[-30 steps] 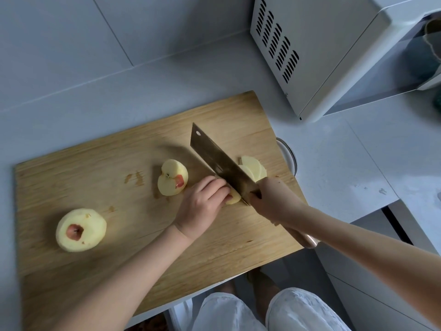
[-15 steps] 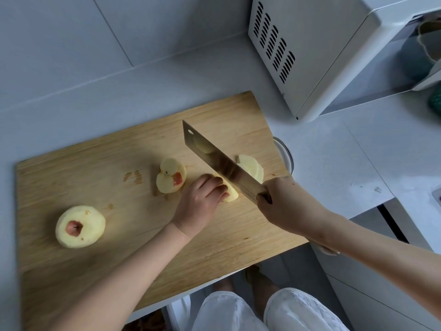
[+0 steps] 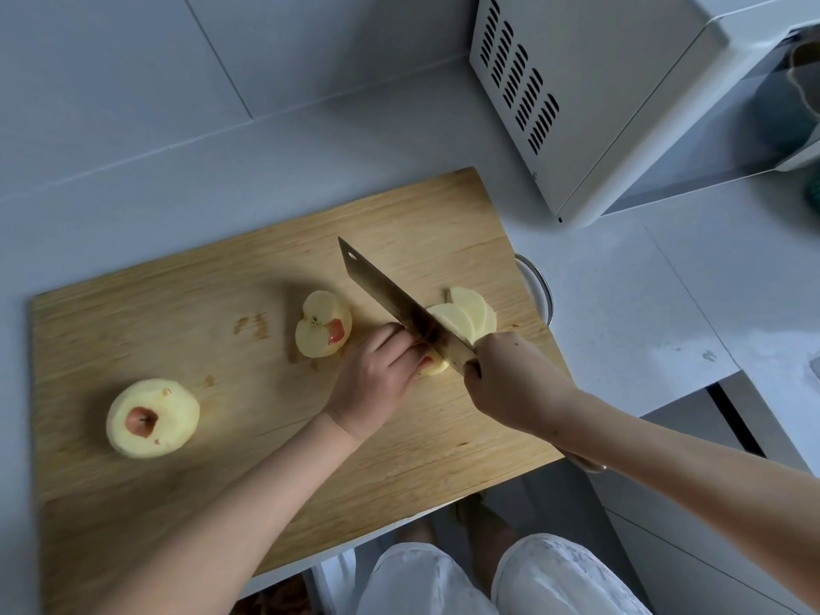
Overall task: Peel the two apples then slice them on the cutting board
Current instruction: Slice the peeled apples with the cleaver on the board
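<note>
A wooden cutting board [image 3: 177, 339] lies on the counter. On its left stands a whole peeled apple [image 3: 153, 418] with red skin around the stem. Near the middle lies a peeled apple half [image 3: 323, 324], cut face up. My left hand [image 3: 377, 375] holds down a small apple piece [image 3: 432, 368] with curled fingers. My right hand [image 3: 510, 383] grips the handle of a cleaver [image 3: 399, 304], whose blade is down in that piece, right beside my left fingers. Several cut slices [image 3: 466, 319] lean together just right of the blade.
A white microwave [image 3: 621, 95] stands at the back right, close to the board's far right corner. A metal ring [image 3: 539, 288] pokes out from under the board's right edge. The board overhangs the counter's front edge above my legs [image 3: 488, 579].
The cleaver rose off the apple piece half a second ago and has now come down into it again, closer to my left fingers. The slice stack has grown.
</note>
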`<state>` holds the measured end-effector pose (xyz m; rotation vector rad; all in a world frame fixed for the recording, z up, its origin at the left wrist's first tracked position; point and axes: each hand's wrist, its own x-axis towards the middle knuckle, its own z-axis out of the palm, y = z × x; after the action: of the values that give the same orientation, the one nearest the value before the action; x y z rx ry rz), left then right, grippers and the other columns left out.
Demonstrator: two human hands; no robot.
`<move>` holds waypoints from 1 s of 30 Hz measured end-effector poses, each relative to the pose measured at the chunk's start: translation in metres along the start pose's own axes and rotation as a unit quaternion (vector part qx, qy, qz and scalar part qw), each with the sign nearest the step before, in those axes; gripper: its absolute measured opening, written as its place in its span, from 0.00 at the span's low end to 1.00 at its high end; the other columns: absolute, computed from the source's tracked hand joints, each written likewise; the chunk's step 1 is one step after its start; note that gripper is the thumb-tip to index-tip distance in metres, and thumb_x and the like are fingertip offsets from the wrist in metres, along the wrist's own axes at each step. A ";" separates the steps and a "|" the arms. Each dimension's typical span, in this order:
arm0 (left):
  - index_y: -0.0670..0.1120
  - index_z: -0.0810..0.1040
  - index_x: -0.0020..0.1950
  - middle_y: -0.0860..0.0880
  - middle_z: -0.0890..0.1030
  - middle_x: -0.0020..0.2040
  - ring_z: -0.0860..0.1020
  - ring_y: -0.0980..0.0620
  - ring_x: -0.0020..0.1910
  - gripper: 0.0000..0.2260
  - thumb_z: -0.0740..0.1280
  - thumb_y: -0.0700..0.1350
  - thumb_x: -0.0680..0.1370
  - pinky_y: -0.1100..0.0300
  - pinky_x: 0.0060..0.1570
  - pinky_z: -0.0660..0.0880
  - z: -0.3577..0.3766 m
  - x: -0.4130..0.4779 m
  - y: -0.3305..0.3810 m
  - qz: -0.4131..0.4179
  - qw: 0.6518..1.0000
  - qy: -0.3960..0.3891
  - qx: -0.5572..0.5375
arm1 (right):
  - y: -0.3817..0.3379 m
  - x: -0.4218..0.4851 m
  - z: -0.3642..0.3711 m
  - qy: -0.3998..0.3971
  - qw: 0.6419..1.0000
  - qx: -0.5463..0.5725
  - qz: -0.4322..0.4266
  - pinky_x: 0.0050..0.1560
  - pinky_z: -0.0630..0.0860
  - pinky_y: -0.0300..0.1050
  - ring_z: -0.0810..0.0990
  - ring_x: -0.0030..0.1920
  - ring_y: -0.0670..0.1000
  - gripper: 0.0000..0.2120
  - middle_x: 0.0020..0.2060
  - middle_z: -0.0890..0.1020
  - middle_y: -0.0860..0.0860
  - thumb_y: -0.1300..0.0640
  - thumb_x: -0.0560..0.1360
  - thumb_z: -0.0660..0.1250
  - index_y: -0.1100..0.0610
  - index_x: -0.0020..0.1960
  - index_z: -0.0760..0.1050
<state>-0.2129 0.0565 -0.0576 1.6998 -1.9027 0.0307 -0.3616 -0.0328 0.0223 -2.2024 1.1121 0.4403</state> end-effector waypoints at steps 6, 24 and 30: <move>0.38 0.83 0.43 0.43 0.83 0.44 0.80 0.44 0.44 0.05 0.70 0.39 0.74 0.51 0.45 0.79 0.002 -0.002 -0.001 -0.003 1.000 -0.003 -0.005 | -0.002 0.011 0.007 -0.006 1.000 0.009 0.014 0.24 0.63 0.38 0.65 0.25 0.48 0.16 0.27 0.68 0.50 0.61 0.77 0.57 0.57 0.30 0.63; 0.39 0.83 0.42 0.44 0.82 0.44 0.78 0.45 0.44 0.08 0.67 0.42 0.76 0.52 0.45 0.78 0.000 0.000 -0.002 -0.010 1.000 -0.002 -0.005 | 0.024 -0.015 0.016 0.096 0.990 0.049 -0.095 0.26 0.63 0.36 0.71 0.27 0.46 0.14 0.28 0.71 0.46 0.47 0.77 0.62 0.55 0.38 0.66; 0.39 0.83 0.42 0.44 0.83 0.45 0.79 0.45 0.44 0.06 0.69 0.40 0.75 0.53 0.46 0.78 -0.001 0.001 -0.001 -0.008 1.000 -0.001 -0.010 | 0.018 -0.004 0.027 0.135 0.984 -0.040 -0.105 0.21 0.55 0.41 0.61 0.22 0.47 0.16 0.24 0.63 0.46 0.50 0.81 0.54 0.56 0.38 0.59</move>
<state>-0.2111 0.0560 -0.0569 1.7024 -1.8857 0.0038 -0.3784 -0.0206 -0.0027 -2.4726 0.9957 0.0971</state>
